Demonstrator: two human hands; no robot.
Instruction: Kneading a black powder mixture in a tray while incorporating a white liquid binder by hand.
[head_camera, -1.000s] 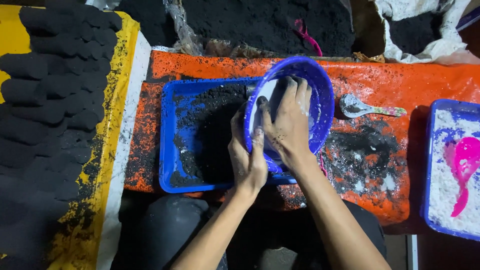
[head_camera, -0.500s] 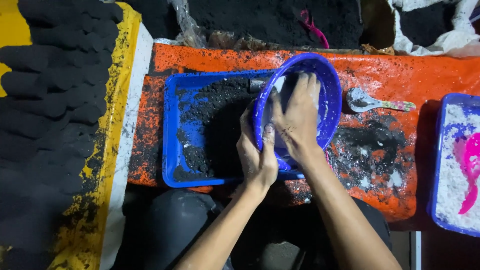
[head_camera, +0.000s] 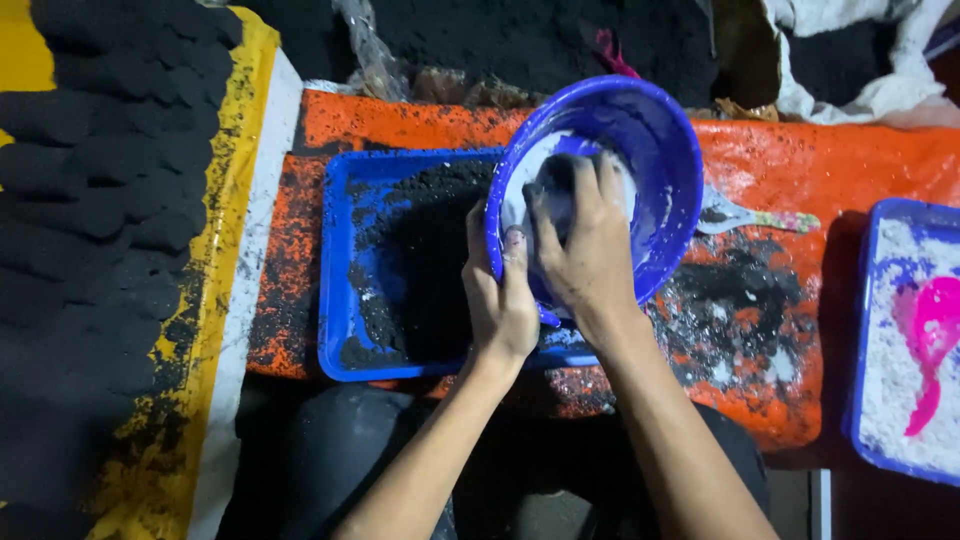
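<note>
A round blue bowl (head_camera: 655, 160) is tipped toward me over the right end of a blue tray (head_camera: 335, 300) that holds black powder. My left hand (head_camera: 502, 295) grips the bowl's near rim. My right hand (head_camera: 585, 245) is inside the bowl, fingers pressed on a dark lump smeared with white powder. The bowl's inner wall is dusted white.
An orange sheet (head_camera: 760, 150) covers the work surface, stained black and white. A metal spoon (head_camera: 740, 217) lies right of the bowl. A second blue tray (head_camera: 875, 330) with white powder and a pink scoop (head_camera: 932, 330) sits at the right. Rows of black lumps (head_camera: 95, 200) lie on yellow sheeting at the left.
The bowl and both hands have shifted slightly; my right hand's fingers have slid lower in the bowl and curled over the dark lump. The left hand keeps its hold on the rim.
</note>
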